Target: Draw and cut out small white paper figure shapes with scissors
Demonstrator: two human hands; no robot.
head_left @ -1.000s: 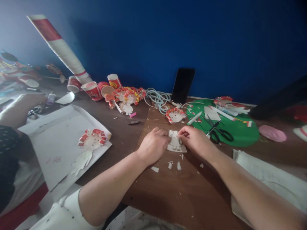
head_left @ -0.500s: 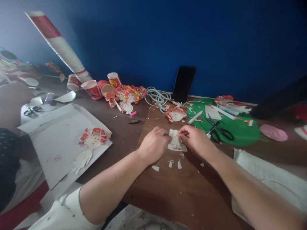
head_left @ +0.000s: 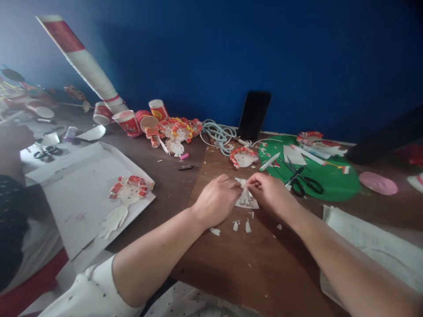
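A small piece of white paper lies on the brown table, with a cut or outlined doll-like figure on it. My left hand lies over its left side, fingers bent and pressed onto it. From the other side my right hand pinches at the upper part of the figure with thumb and forefinger; the exact grip is partly hidden. Paper scraps are scattered just below the hands. Beyond them sits a round paper face with a red curled rim.
To the right, black-handled scissors and a capped marker lie on a green sheet. A phone leans on the blue wall. On the left are a white tray, paper cups and another person's arm.
My left hand has slid slightly right, further over the paper and closer to my right hand. My right hand stays almost in place. At far left, the other person's hand has shifted.
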